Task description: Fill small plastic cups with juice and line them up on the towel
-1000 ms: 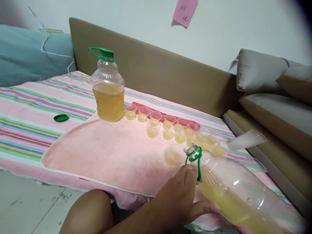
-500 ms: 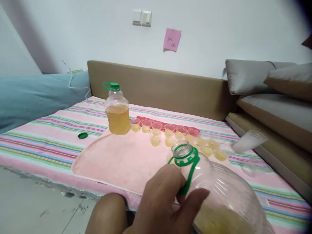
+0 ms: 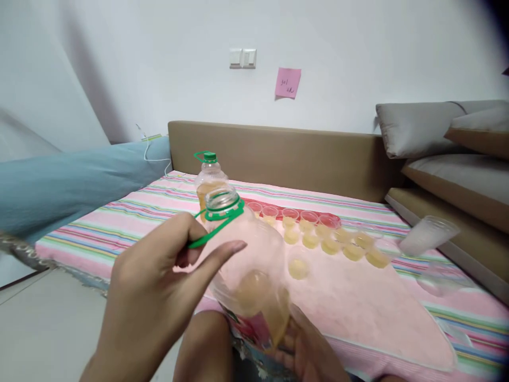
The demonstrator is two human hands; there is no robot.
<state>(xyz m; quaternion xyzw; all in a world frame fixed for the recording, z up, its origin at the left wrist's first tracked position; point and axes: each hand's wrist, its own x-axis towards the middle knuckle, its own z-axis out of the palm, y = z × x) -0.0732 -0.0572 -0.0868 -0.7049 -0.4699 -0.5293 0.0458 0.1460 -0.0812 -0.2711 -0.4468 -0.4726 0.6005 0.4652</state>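
Note:
A large clear plastic bottle (image 3: 264,244), uncapped and tilted, is in front of me with some yellow liquid low inside. My left hand (image 3: 147,286) grips its green carrying handle (image 3: 209,239) near the neck. Under the bottle's lower end, my right hand (image 3: 306,345) presses its fingers against the side, beside the label. Several clear plastic cups (image 3: 310,241) with yellow liquid stand in rows beyond the bottle. One cup (image 3: 298,269) stands apart, nearer to me. A second bottle (image 3: 210,178), capped green and partly hidden, stands behind.
A pink mat (image 3: 382,313) lies on the striped bedsheet (image 3: 115,217). Tipped on its side to the right is a stack of cups (image 3: 429,236), near clear plastic wrapping (image 3: 443,278). Grey cushions (image 3: 417,127) pile at the right. The brown headboard (image 3: 286,159) borders the back.
The held bottle has moved left, now in front of the capped bottle. My right hand has come into view at its lower end. The camera view has shifted slightly.

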